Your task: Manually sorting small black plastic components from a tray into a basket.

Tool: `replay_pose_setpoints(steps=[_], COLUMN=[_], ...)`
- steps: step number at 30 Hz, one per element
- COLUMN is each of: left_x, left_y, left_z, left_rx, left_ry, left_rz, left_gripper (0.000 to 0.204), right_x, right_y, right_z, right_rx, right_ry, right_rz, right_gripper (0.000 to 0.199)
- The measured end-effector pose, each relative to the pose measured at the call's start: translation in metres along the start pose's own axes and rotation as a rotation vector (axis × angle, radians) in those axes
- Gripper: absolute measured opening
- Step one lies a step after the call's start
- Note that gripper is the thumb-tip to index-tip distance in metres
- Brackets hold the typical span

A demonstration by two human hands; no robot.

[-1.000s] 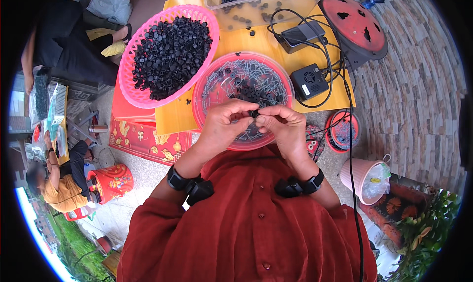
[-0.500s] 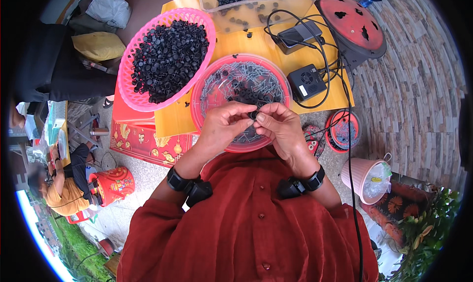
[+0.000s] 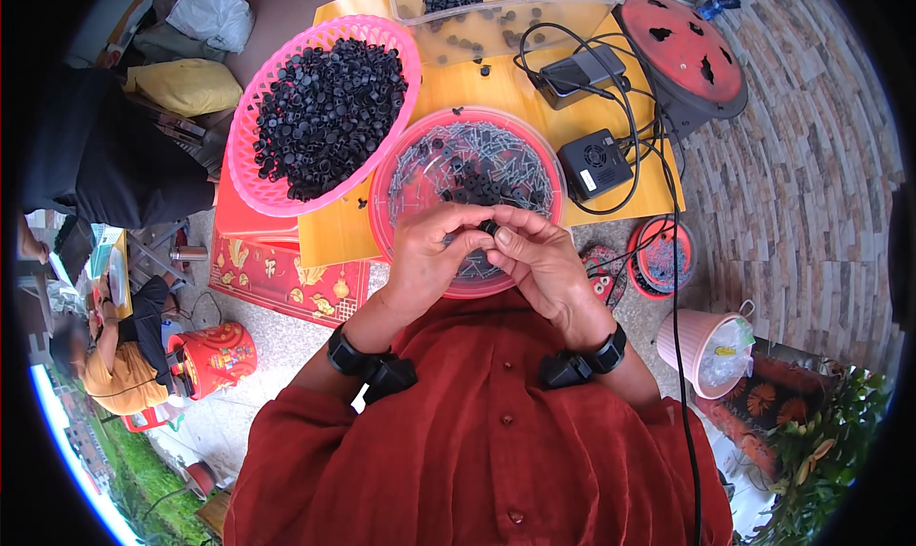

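Note:
Pinched between the fingertips of both my hands is a small round black plastic part (image 3: 489,227). My left hand (image 3: 429,252) grips it from the left, and my right hand (image 3: 536,257) from the right, with the fingers partly covering it. Both hands are over the near side of a round pink tray (image 3: 379,185). Loose grey screws (image 3: 515,155) and small black pieces (image 3: 474,185) lie in that tray. To its upper left stands a pink lattice basket (image 3: 244,176) heaped with small black plastic caps (image 3: 329,117).
A clear plastic box (image 3: 572,12) with black parts sits at the table's far side. Black devices (image 3: 593,161) and looping cables lie on the right of the yellow tabletop (image 3: 334,236). A red-topped stool (image 3: 682,41) is beyond. Two people (image 3: 124,374) are at the left.
My right hand has turned slightly, its fingers closing further over the black part. The person in dark clothes at the far left has shifted.

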State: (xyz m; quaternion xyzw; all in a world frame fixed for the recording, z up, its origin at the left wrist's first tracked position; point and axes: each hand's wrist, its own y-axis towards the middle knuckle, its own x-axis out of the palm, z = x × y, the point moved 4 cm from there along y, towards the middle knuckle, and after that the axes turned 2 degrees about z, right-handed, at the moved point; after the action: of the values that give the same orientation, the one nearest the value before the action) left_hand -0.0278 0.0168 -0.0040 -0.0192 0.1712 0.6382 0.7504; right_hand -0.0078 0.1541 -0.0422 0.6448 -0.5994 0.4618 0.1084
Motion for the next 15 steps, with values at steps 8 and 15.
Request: replay_pose_setpoints(steps=[8,15], left_x=[-0.005,-0.005], left_y=[0.002,-0.001], left_z=[0.011,0.005], left_rx=[0.099,0.109], left_ry=[0.06,0.005], left_rz=[-0.091,-0.028], left_gripper=[0.021,0.024], right_x=[-0.003,-0.004], right_y=[-0.001,-0.005], right_z=[0.002,0.005], right_rx=[0.03,0.074], right_ry=[0.042,0.028], right_rz=[-0.022,-0.017], right_gripper=[0.021,0.018])
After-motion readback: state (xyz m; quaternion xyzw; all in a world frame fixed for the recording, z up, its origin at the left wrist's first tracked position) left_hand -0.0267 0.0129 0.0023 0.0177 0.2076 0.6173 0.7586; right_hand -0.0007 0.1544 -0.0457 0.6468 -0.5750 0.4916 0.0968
